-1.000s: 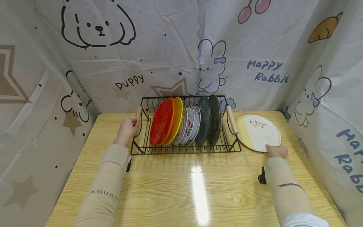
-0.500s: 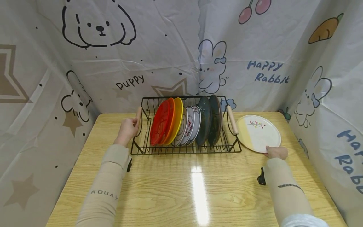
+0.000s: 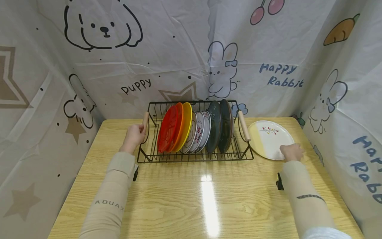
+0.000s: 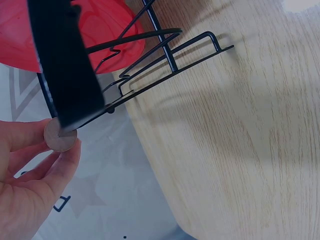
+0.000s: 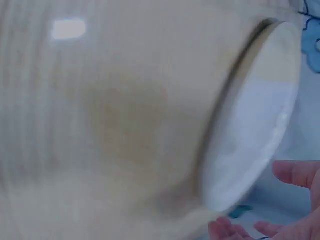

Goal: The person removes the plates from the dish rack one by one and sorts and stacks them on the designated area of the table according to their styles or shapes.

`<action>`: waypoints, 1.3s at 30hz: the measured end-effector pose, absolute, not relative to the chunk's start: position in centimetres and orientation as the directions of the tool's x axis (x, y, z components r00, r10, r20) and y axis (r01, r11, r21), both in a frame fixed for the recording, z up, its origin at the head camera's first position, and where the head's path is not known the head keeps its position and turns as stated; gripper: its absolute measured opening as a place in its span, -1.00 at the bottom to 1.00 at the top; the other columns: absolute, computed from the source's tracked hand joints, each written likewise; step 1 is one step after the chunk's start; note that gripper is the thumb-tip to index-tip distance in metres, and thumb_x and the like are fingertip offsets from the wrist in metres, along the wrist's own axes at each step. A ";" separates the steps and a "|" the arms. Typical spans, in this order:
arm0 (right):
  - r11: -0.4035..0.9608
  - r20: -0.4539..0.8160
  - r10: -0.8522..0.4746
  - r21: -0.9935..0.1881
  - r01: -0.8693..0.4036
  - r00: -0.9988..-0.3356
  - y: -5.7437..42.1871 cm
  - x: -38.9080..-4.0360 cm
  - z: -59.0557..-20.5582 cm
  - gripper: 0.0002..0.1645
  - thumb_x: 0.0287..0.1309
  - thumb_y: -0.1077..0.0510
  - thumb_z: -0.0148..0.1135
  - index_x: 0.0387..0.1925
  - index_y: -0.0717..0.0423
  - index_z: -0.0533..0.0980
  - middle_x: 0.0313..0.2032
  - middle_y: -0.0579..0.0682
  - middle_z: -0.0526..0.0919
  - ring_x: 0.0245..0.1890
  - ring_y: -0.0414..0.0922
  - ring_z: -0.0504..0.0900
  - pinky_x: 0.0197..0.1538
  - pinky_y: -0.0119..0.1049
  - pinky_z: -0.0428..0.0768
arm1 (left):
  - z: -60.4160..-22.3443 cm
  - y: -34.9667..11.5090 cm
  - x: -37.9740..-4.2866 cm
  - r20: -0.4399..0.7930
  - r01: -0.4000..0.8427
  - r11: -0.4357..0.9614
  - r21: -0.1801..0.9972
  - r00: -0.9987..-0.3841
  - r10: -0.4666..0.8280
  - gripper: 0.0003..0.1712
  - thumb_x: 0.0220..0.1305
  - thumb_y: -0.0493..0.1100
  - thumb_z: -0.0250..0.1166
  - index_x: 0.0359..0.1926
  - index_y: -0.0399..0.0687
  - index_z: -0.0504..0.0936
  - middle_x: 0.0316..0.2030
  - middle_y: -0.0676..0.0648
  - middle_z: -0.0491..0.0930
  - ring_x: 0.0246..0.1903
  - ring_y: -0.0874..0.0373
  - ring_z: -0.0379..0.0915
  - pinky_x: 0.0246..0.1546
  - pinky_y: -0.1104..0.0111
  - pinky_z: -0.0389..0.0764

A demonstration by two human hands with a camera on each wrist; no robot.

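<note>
My left hand [image 3: 133, 136] grips the wooden handle [image 3: 146, 120] on the left end of a black wire dish rack [image 3: 195, 161]. In the left wrist view, thumb and fingers close round the handle's round end [image 4: 61, 136]. On the table to the right of the rack lies a cream and pale yellow plate [image 3: 273, 143] with a leafy sprig printed on it. My right hand [image 3: 291, 152] is over that plate's near right rim. In the right wrist view, its thumb and fingers are spread apart beside the plate [image 5: 252, 115], holding nothing.
Several plates stand on edge in the rack: a red plate [image 3: 167, 131], orange and yellow ones, small white patterned plates [image 3: 205, 129] and dark plates [image 3: 213, 127]. A second wooden handle [image 3: 244, 126] is near the cream plate. Printed curtains [image 3: 179, 59] enclose the wooden table [image 3: 179, 199].
My right hand has let go of the cream plate's rim and lifted slightly up and away from it. The plate, rack and left hand stay put.
</note>
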State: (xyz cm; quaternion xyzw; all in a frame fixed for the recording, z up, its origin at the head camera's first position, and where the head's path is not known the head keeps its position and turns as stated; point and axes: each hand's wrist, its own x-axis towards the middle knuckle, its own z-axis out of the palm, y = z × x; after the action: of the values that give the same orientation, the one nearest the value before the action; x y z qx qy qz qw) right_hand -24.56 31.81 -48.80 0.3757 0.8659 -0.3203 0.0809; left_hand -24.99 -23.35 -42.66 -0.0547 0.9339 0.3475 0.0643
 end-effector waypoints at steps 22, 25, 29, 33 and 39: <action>0.696 0.465 0.105 -0.666 -0.268 -0.879 18.8 -25.8 -35.4 -0.30 0.02 0.14 0.21 0.22 0.22 0.26 0.04 0.29 0.39 -0.02 0.21 0.40 0.04 0.05 0.36 | -42.8 -23.5 -25.0 -0.151 -0.137 0.755 0.641 -0.987 -0.051 -0.49 0.30 -0.37 -0.07 0.27 -0.40 0.18 0.10 -0.44 0.33 -0.05 -0.19 0.40 -0.27 0.21 0.53; 0.697 0.451 0.037 -0.652 -0.300 -0.892 17.5 -25.4 -35.6 -0.28 0.02 0.14 0.21 0.23 0.22 0.24 0.04 0.29 0.39 -0.04 0.21 0.43 0.02 0.04 0.39 | -42.8 -23.4 -25.0 -0.155 -0.141 0.752 0.644 -0.987 -0.052 -0.49 0.31 -0.37 -0.07 0.27 -0.39 0.18 0.11 -0.43 0.32 -0.05 -0.18 0.40 -0.29 0.22 0.52; 0.707 0.405 -0.029 -0.638 -0.306 -0.914 16.3 -25.0 -36.4 -0.25 0.01 0.12 0.20 0.25 0.23 0.21 0.05 0.28 0.39 -0.06 0.19 0.46 -0.04 0.04 0.44 | -42.7 -23.4 -25.0 -0.154 -0.143 0.749 0.647 -0.987 -0.056 -0.49 0.31 -0.36 -0.07 0.27 -0.39 0.18 0.12 -0.43 0.32 -0.04 -0.18 0.40 -0.29 0.22 0.52; 0.719 0.323 -0.069 -0.639 -0.272 -0.944 15.5 -24.8 -37.4 -0.23 0.03 0.10 0.19 0.27 0.22 0.18 0.03 0.29 0.40 -0.07 0.18 0.47 -0.09 0.04 0.47 | -42.6 -23.3 -24.9 -0.143 -0.138 0.753 0.643 -0.988 -0.059 -0.50 0.30 -0.36 -0.06 0.26 -0.40 0.20 0.11 -0.43 0.33 -0.04 -0.18 0.40 -0.28 0.21 0.52; 0.762 0.247 -0.083 -0.609 -0.221 -0.966 14.8 -24.8 -38.6 -0.24 0.04 0.09 0.17 0.27 0.25 0.18 0.00 0.29 0.42 -0.14 0.16 0.48 -0.17 0.01 0.48 | -42.6 -23.4 -24.8 -0.130 -0.126 0.760 0.637 -0.990 -0.056 -0.50 0.30 -0.37 -0.06 0.26 -0.40 0.21 0.09 -0.44 0.34 -0.06 -0.19 0.41 -0.29 0.20 0.52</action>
State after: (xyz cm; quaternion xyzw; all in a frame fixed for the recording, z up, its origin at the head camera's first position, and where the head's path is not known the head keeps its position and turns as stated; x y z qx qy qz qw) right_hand -24.85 14.77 -38.63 -0.0813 0.9329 -0.3354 -0.1029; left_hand -24.84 -23.36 -42.59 -0.0486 0.9368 0.3426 0.0516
